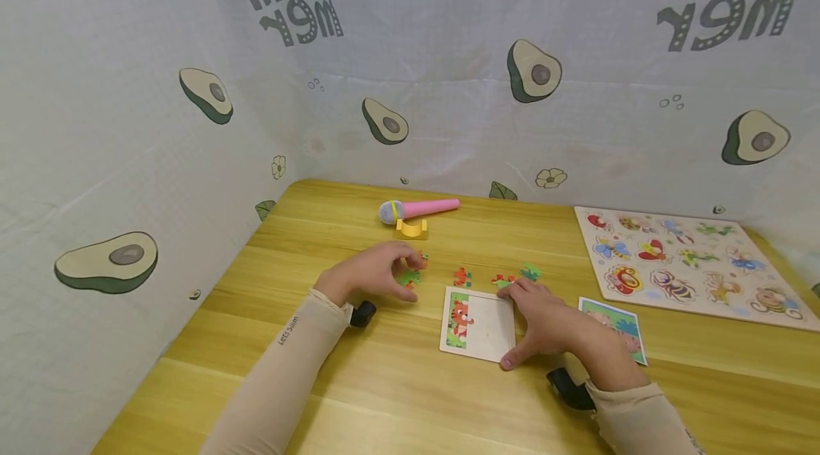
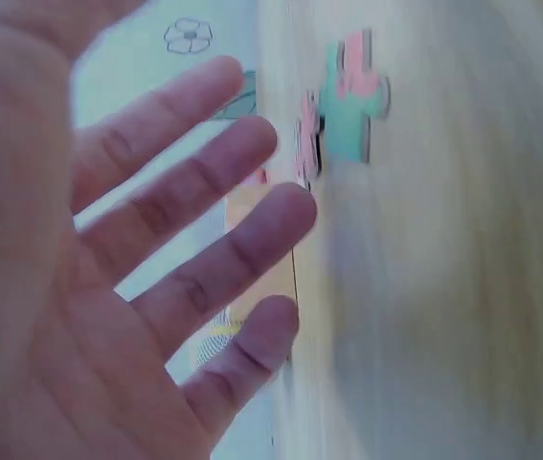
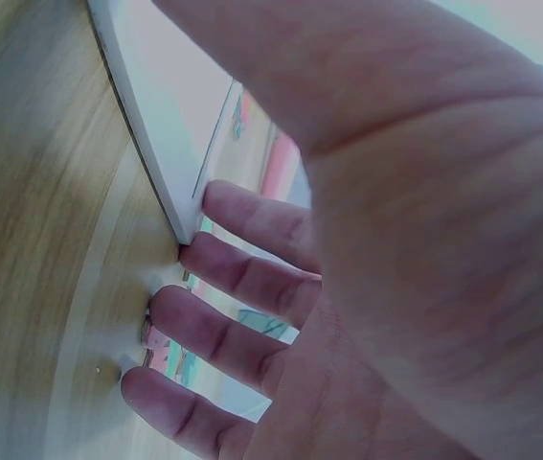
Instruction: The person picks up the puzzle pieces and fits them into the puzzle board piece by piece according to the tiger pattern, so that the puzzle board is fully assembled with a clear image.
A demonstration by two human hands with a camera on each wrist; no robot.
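My left hand (image 1: pixel 373 271) hovers over the table at the left, fingers loosely bent and apart, nothing between them. Beside its fingertips lie a green puzzle piece (image 1: pixel 410 277) and an orange one, partly covered by the fingers. The left wrist view shows a green-and-pink piece (image 2: pixel 348 120) beyond the fingers. My right hand (image 1: pixel 544 320) holds the square wooden puzzle board (image 1: pixel 493 327) along its right side, thumb at the near corner and fingertips at the far corner. A strip with an orange tiger (image 1: pixel 459 320) fills the board's left part; the rest is bare.
More loose pieces (image 1: pixel 461 277) lie behind the board, others (image 1: pixel 529 272) by the right fingertips. A picture card (image 1: pixel 631 341) lies partly under the right forearm. A large insect puzzle board (image 1: pixel 698 255) lies at right. Farther back are a pink toy microphone (image 1: pixel 429 208) and yellow block (image 1: pixel 411 230).
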